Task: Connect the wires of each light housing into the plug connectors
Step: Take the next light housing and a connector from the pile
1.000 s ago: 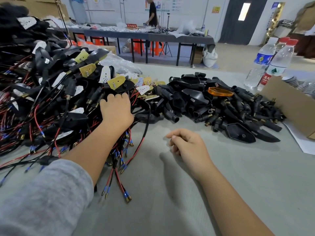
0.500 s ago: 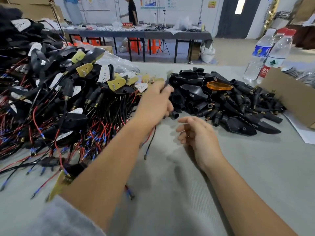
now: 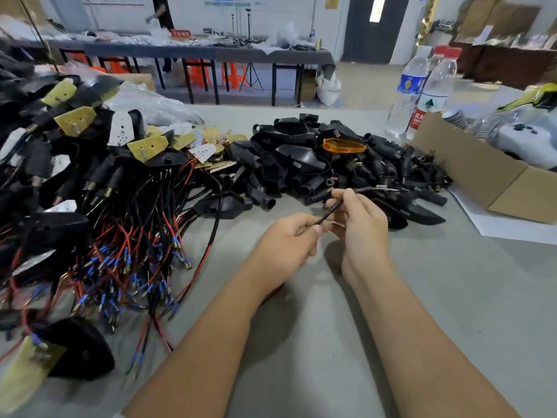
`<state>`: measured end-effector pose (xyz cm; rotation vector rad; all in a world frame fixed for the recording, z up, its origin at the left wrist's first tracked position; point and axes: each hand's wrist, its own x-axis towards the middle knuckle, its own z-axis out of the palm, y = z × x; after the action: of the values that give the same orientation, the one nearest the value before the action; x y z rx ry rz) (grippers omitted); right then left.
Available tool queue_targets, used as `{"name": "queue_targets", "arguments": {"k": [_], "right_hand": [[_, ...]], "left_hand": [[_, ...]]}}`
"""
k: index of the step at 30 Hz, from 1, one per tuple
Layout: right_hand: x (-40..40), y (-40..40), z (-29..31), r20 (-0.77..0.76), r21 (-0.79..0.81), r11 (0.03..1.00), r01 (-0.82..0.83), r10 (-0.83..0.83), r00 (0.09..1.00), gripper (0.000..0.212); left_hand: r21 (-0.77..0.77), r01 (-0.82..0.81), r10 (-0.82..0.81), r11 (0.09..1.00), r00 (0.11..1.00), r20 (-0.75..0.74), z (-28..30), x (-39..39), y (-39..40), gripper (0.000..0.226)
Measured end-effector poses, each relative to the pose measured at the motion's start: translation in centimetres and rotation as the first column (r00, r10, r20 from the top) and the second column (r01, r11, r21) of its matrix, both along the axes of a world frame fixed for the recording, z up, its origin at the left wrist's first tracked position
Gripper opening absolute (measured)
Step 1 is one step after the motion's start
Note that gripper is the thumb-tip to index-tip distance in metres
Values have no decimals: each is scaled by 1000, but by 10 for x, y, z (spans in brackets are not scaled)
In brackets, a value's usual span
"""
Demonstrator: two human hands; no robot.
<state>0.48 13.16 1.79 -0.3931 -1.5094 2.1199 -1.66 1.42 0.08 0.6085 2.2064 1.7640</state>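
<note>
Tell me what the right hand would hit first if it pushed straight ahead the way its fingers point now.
Most likely the pile of black plug connectors just beyond the right hand, which pinches a black wire together with the left hand. Depth is hard to judge; the hand may pass above the nearest pieces.

At left, red and black wires (image 3: 126, 245) carried blue-sleeved tips. Yellow boards (image 3: 75, 119) and white dotted ones (image 3: 121, 128) topped black housings (image 3: 168, 159). One orange lens (image 3: 343, 145) sat amid the black connectors (image 3: 301, 164), centre. Upper right, bottles (image 3: 422, 92) wore blue and red-green labels.
</note>
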Motion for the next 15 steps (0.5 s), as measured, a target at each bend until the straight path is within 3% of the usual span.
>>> {"name": "queue_targets", "arguments": {"k": [1, 3, 6, 11, 15], "right_hand": [[0, 2, 0, -2, 7, 1000, 11, -11, 1000, 22], [0, 4, -1, -15, 9, 1000, 22, -22, 1000, 20], [-1, 5, -2, -55, -16, 1000, 19, -19, 998, 19], [-1, 3, -4, -107, 20, 999, 27, -25, 994, 18], [-2, 8, -3, -116, -20, 998, 62, -64, 991, 16]], "left_hand": [[-43, -10, 8, 999, 999, -45, 0, -1, -3, 23], [-190, -107, 53, 976, 961, -272, 1, -4, -11, 20], [-322, -346, 122, 881, 824, -553, 4, -6, -24, 19], [-485, -453, 136, 748, 820, -556, 5, -9, -28, 40], [-509, -422, 119, 750, 844, -523, 6, -9, -28, 49]]}}
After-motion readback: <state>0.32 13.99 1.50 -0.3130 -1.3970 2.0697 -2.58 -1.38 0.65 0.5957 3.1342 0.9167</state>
